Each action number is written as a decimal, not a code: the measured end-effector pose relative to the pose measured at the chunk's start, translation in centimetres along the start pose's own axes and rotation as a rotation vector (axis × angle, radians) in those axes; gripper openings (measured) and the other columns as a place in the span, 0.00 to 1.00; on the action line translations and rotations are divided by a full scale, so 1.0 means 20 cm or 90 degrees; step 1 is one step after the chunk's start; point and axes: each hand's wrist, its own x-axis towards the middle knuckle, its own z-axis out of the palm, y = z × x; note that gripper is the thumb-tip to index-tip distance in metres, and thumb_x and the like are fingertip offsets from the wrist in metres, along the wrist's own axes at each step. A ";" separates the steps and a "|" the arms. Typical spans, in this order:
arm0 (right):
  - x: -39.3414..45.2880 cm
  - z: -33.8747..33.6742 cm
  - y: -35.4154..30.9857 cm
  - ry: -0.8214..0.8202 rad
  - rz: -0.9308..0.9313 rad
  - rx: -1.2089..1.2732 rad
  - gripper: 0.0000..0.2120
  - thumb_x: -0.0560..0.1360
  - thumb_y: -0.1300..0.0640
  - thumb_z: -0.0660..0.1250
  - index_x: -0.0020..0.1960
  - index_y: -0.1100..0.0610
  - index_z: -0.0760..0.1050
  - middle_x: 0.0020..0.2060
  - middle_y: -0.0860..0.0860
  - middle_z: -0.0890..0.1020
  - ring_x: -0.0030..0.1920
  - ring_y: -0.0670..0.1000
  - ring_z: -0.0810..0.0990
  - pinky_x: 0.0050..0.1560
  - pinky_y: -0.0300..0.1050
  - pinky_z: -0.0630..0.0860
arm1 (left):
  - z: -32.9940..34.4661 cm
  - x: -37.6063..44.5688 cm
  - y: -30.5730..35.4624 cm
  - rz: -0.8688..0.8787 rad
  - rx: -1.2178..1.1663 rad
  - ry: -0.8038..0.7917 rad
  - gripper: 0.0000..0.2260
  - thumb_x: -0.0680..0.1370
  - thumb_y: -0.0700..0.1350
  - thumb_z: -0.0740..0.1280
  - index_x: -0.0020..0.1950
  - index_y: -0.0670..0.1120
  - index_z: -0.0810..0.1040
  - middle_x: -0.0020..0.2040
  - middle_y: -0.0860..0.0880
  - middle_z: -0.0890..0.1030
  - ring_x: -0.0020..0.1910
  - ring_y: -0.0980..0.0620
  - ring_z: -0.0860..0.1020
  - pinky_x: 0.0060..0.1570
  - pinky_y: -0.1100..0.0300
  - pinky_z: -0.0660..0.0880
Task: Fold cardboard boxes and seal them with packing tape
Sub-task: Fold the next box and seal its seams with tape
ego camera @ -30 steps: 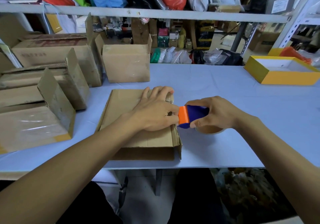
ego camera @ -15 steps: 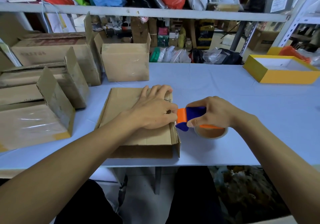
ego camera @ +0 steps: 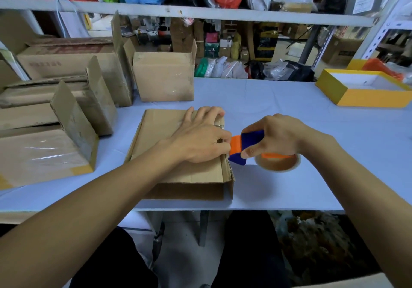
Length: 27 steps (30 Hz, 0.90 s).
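Pale-blue packing table (ego camera: 278, 109): left hand (ego camera: 200, 138) presses cardboard box (ego camera: 160, 136) flaps flat; right hand (ego camera: 276, 136) grips tape dispenser (ego camera: 247, 146); advise drawing tape taut, straight along seam

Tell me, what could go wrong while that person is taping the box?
The left hand presses the cardboard box right where the tape dispenser meets its edge, so the fingers might get nicked or stuck under tape. The box sits near the table front edge; a hard pull by the right hand could slide it off.
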 end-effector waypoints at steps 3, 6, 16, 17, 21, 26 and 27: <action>0.02 0.01 -0.02 -0.010 0.008 -0.008 0.25 0.65 0.30 0.70 0.58 0.39 0.77 0.46 0.44 0.82 0.49 0.51 0.77 0.51 0.51 0.78 | 0.01 0.00 -0.01 0.002 0.000 0.002 0.12 0.72 0.59 0.58 0.44 0.60 0.79 0.71 0.55 0.60 0.75 0.52 0.54 0.74 0.40 0.45; 0.03 0.01 -0.03 -0.036 0.034 0.028 0.24 0.65 0.29 0.70 0.58 0.37 0.78 0.44 0.43 0.80 0.49 0.51 0.77 0.51 0.49 0.76 | 0.00 0.00 0.00 0.003 0.001 0.001 0.11 0.72 0.59 0.58 0.44 0.61 0.79 0.71 0.55 0.60 0.74 0.52 0.54 0.74 0.40 0.45; 0.02 0.09 0.02 -0.020 -0.002 0.073 0.25 0.67 0.32 0.71 0.61 0.40 0.77 0.50 0.46 0.83 0.50 0.52 0.79 0.52 0.53 0.77 | 0.00 0.00 0.00 0.001 0.001 -0.008 0.11 0.73 0.58 0.57 0.43 0.61 0.79 0.71 0.54 0.60 0.74 0.52 0.54 0.74 0.41 0.45; 0.03 0.10 0.02 -0.034 0.004 0.020 0.27 0.65 0.28 0.69 0.60 0.38 0.77 0.49 0.46 0.83 0.50 0.52 0.78 0.49 0.50 0.77 | 0.00 0.00 0.00 0.002 0.003 -0.009 0.12 0.72 0.59 0.56 0.44 0.61 0.79 0.71 0.54 0.60 0.74 0.52 0.54 0.74 0.41 0.46; 0.04 0.11 0.05 -0.046 0.022 -0.075 0.34 0.62 0.24 0.66 0.65 0.36 0.74 0.52 0.43 0.81 0.51 0.51 0.76 0.49 0.48 0.74 | 0.01 0.00 -0.01 0.010 0.006 -0.006 0.12 0.72 0.59 0.55 0.43 0.61 0.78 0.71 0.54 0.60 0.74 0.51 0.54 0.74 0.40 0.47; -0.03 0.11 0.15 0.063 0.057 0.129 0.25 0.70 0.36 0.71 0.65 0.40 0.75 0.54 0.43 0.81 0.53 0.49 0.77 0.57 0.49 0.75 | 0.00 0.00 -0.03 0.019 0.018 0.000 0.13 0.72 0.59 0.55 0.45 0.61 0.78 0.72 0.54 0.60 0.74 0.51 0.55 0.74 0.41 0.48; -0.04 0.13 0.16 0.107 0.058 0.225 0.22 0.71 0.39 0.73 0.63 0.40 0.75 0.53 0.41 0.81 0.52 0.48 0.78 0.58 0.49 0.75 | 0.00 0.00 -0.03 0.022 0.016 -0.008 0.13 0.72 0.59 0.55 0.45 0.60 0.79 0.72 0.54 0.60 0.74 0.51 0.55 0.74 0.41 0.48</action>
